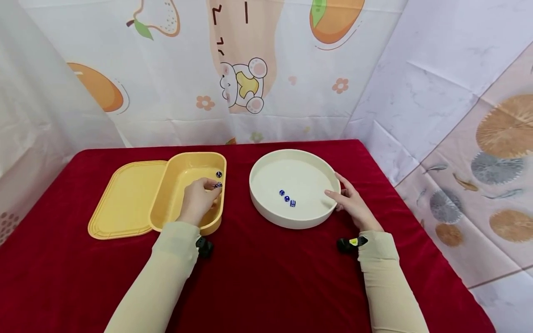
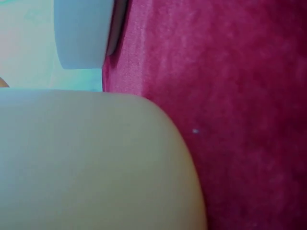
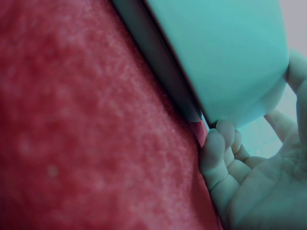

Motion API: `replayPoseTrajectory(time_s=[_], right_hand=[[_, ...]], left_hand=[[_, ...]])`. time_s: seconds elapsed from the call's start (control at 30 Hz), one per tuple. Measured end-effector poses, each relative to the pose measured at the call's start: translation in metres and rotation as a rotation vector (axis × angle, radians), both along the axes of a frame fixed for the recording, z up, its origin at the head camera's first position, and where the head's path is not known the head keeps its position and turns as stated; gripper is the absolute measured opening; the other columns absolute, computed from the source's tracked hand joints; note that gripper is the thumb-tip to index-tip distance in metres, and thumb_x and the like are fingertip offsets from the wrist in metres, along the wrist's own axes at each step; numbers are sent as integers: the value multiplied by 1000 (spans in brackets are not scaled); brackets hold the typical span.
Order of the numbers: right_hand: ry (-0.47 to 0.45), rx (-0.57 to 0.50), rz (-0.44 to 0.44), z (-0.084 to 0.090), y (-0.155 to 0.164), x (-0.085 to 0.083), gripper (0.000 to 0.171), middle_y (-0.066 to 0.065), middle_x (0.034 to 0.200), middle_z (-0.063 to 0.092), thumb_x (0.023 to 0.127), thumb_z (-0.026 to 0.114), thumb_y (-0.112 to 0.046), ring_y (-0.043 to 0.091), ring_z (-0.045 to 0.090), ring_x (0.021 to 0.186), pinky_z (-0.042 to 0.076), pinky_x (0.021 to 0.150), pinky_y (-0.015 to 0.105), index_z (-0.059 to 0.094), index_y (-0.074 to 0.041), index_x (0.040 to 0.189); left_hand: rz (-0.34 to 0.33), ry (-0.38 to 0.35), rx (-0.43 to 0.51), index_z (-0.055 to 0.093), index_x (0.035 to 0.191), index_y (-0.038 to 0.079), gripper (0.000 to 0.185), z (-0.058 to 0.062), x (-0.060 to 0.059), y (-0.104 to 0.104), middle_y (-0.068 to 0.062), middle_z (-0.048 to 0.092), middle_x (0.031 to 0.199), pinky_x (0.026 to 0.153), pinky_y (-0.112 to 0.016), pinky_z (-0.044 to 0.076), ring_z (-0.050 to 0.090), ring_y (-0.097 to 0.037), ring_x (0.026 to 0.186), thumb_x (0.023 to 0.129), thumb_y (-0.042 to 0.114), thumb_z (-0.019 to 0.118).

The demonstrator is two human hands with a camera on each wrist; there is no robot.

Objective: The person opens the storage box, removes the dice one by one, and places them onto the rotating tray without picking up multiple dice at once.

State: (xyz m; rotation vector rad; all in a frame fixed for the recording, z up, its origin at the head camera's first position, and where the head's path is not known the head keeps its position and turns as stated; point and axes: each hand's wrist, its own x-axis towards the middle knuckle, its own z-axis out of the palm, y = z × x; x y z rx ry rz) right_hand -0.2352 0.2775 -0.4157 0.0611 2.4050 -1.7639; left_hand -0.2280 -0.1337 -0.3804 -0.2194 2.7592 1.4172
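Note:
My left hand [image 1: 196, 200] reaches into the yellow container [image 1: 165, 194], pinching a blue die [image 1: 218, 185] at its fingertips near the right wall. Just beyond it another blue die [image 1: 219, 174] lies inside. In the left wrist view the container's wall [image 2: 96, 158] hides the hand. My right hand [image 1: 351, 202] grips the right side of a round white tray [image 1: 266, 210], thumb over the rim. From the right wrist view, curled fingers [image 3: 214, 153] meet the lower edge of the tray wall [image 3: 230, 62]. Inside the tray lie three blue dice [image 1: 287, 199].
A yellow lid [image 1: 120, 201] lies flat on the left, partly under or against the container. Red cloth [image 1: 266, 282] covers the table. Its far edge meets a printed curtain [image 1: 166, 101], and another curtain [image 1: 449, 115] hangs along the right.

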Motion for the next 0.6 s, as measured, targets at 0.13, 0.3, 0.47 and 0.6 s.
replayPoseTrajectory(time_s=[0.13, 0.3, 0.47, 0.6], right_hand=[[-1, 1, -9, 0, -1, 0, 81, 5, 104, 50, 94, 67, -35, 6, 53, 68, 50, 68, 22, 19, -26, 159], [0, -12, -12, 1, -1, 0, 80, 4, 101, 50, 94, 67, -33, 6, 53, 67, 50, 67, 21, 20, -26, 159], [-10, -16, -13, 2, -2, 1, 80, 3, 99, 50, 95, 66, -31, 6, 54, 67, 51, 67, 22, 19, -27, 159], [-12, -16, -20, 3, -2, 0, 80, 3, 99, 50, 95, 66, -30, 6, 53, 67, 51, 67, 22, 19, -27, 159]], left_hand=[[-9, 65, -37, 64, 122, 5, 31, 1, 1, 1, -15, 66, 119, 62, -26, 56, 70, -18, 71, 98, 23, 59], [27, 98, 49, 65, 120, 6, 30, 5, 1, 1, -14, 65, 118, 64, -28, 58, 72, -25, 77, 97, 25, 62], [66, 114, 154, 65, 119, 5, 32, 11, 1, -1, -14, 64, 116, 72, -36, 61, 73, -32, 86, 96, 27, 64], [73, 116, 202, 66, 118, 8, 33, 18, 2, 0, -12, 64, 114, 75, -37, 61, 71, -35, 94, 95, 31, 66]])
